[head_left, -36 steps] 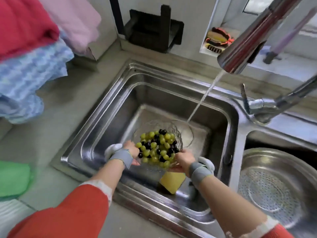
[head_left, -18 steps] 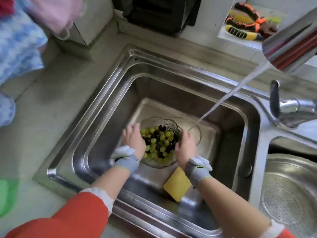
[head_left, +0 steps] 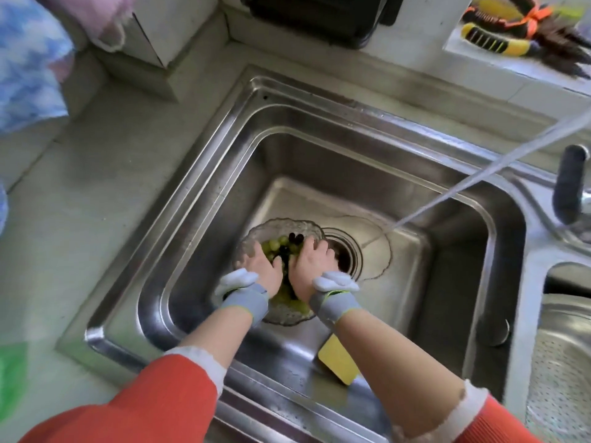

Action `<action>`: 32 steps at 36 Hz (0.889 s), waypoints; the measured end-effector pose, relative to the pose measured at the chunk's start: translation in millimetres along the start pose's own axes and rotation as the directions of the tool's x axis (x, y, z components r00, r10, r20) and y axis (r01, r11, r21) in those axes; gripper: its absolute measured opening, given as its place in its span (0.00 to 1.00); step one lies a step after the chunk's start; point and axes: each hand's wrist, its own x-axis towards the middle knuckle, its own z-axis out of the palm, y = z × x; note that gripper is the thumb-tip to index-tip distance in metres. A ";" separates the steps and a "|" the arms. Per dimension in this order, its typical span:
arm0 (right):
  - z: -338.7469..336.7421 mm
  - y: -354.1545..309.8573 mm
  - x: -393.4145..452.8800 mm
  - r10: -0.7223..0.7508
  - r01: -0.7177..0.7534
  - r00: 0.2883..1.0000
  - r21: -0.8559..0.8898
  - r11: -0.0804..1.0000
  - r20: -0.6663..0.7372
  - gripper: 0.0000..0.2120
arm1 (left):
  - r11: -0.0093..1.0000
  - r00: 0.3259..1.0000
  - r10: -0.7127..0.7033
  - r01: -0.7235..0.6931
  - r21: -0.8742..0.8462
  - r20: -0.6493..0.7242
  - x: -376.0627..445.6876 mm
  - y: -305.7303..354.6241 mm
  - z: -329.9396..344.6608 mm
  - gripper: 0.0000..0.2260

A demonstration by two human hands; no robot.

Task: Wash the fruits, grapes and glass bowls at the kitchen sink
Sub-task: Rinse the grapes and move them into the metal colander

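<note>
A clear glass bowl (head_left: pixel 256 236) sits on the floor of the steel sink (head_left: pixel 447 266), just left of the drain (head_left: pixel 347 251). It holds green and dark grapes (head_left: pixel 279 243). My left hand (head_left: pixel 263 265) and my right hand (head_left: pixel 311 260) lie side by side on top of the grapes, palms down with fingers spread, covering most of them. A thin stream of water (head_left: pixel 479 177) runs from the upper right and lands on the sink floor to the right of the drain, not in the bowl.
A yellow sponge (head_left: pixel 337 359) lies against the sink's near wall. A perforated steel colander (head_left: pixel 563 362) fills the right basin. The tap lever (head_left: pixel 571 183) stands at the right. Brushes (head_left: pixel 499 36) lie on the back ledge; cloths (head_left: pixel 28 62) hang at the upper left.
The bowl has gone from being held up at its sides to sitting on the sink floor. Both hands have moved from the bowl's rim onto the grapes. The water no longer falls near the bowl.
</note>
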 end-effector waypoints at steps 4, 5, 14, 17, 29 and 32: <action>14.5 -15.3 2.4 0.036 -0.033 0.997 -0.054 0.998 0.065 0.30 | 0.979 0.999 0.000 0.008 -0.205 0.039 9.5 -0.5 -7.8 0.27; 16.9 -14.6 3.1 0.022 -0.020 0.998 -0.027 0.999 0.065 0.29 | 0.968 0.998 -0.003 0.019 -0.252 0.063 12.1 -0.4 -8.5 0.26; 30.1 -0.6 17.2 0.080 -0.118 0.989 0.348 0.930 0.123 0.25 | 0.899 0.965 -0.065 0.167 -0.406 0.253 34.6 -11.4 -2.0 0.24; 32.4 -2.2 16.8 0.119 -0.166 0.984 0.427 0.889 0.135 0.24 | 0.852 0.972 -0.100 0.195 -0.486 0.214 31.5 -10.7 4.3 0.20; 24.0 -6.5 15.6 0.142 -0.233 0.972 0.686 0.689 0.188 0.15 | 0.575 0.900 -0.134 0.411 -0.707 0.415 98.0 -42.5 59.0 0.32; 21.9 -14.2 12.6 0.161 -0.264 0.964 0.736 0.624 0.209 0.16 | 0.528 0.885 -0.100 0.434 -0.730 0.455 108.2 -49.2 71.7 0.33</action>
